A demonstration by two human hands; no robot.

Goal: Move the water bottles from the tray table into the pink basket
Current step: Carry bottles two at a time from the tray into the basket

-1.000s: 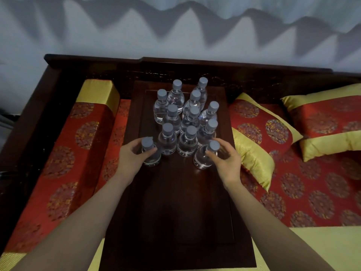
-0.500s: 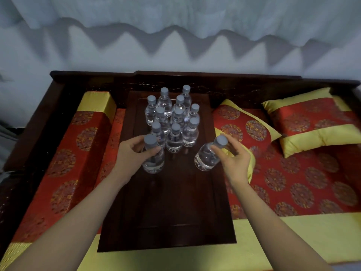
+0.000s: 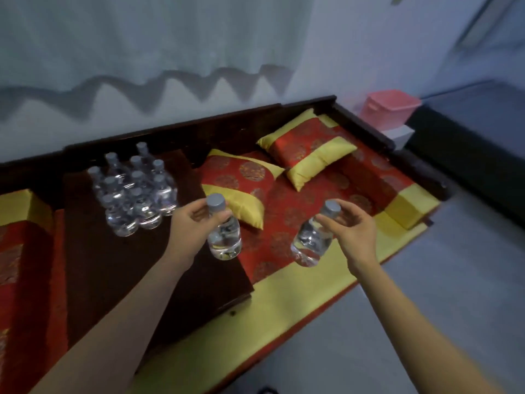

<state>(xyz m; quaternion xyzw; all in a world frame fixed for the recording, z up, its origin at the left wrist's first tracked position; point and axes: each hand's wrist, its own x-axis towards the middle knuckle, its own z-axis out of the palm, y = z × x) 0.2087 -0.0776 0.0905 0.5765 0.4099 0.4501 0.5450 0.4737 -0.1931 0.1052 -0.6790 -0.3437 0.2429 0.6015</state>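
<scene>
Off tray table [image 3: 119, 268]: both bottles [image 3: 224, 237], now airborne.

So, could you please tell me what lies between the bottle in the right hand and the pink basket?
In the head view, between that bottle and the pink basket lie the red cushioned seat, a red-and-yellow pillow and the bench's dark wooden end rail.

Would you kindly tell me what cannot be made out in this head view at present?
- Pink basket: far off and blurred; its inside does not show, so its contents cannot be told.
- Cluster of bottles on the tray table: motion blur and overlap make an exact count unsure.
- Left hand and right hand each hold a bottle near the cap; any label is too blurred to read.
- Bench's left end: cut off by the frame edge.
</scene>
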